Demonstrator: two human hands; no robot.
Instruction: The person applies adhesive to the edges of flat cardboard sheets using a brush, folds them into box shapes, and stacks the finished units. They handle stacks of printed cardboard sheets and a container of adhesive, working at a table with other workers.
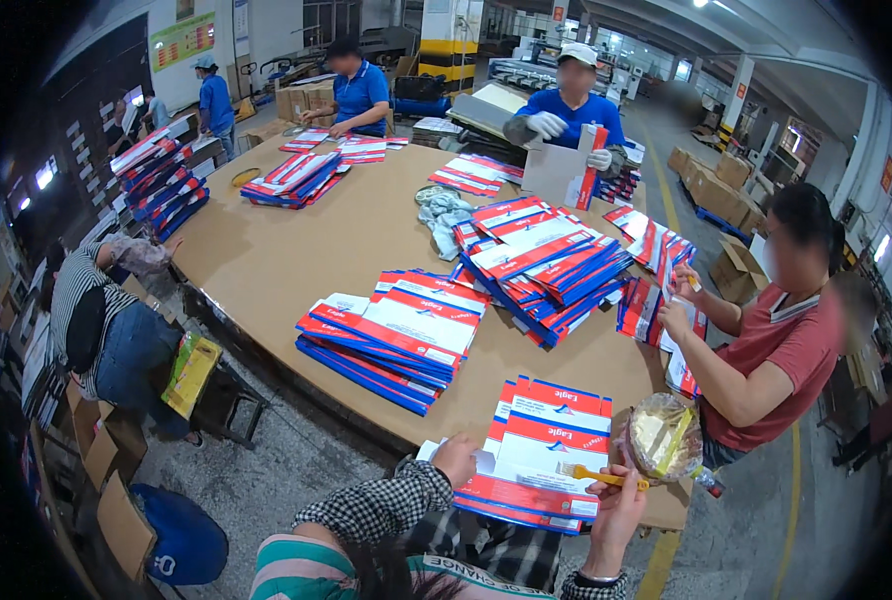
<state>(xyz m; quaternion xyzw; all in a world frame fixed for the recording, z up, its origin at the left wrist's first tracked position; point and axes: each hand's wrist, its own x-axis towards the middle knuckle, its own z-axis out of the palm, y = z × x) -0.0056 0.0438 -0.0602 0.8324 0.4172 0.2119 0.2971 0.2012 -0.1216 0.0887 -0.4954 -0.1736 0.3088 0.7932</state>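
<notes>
Fingers: left hand (456, 458) pressing the flat-carton stack (541, 455) at counter (276, 260) near edge, grip unclear; right hand (616, 500) pinching yellow brush (601, 476) | step: likely gluing top carton | next: steady stroke along flap

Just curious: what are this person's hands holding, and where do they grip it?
The right hand holds a yellow tool near its right end. The left hand rests on the flat boxes' left edge.
</notes>
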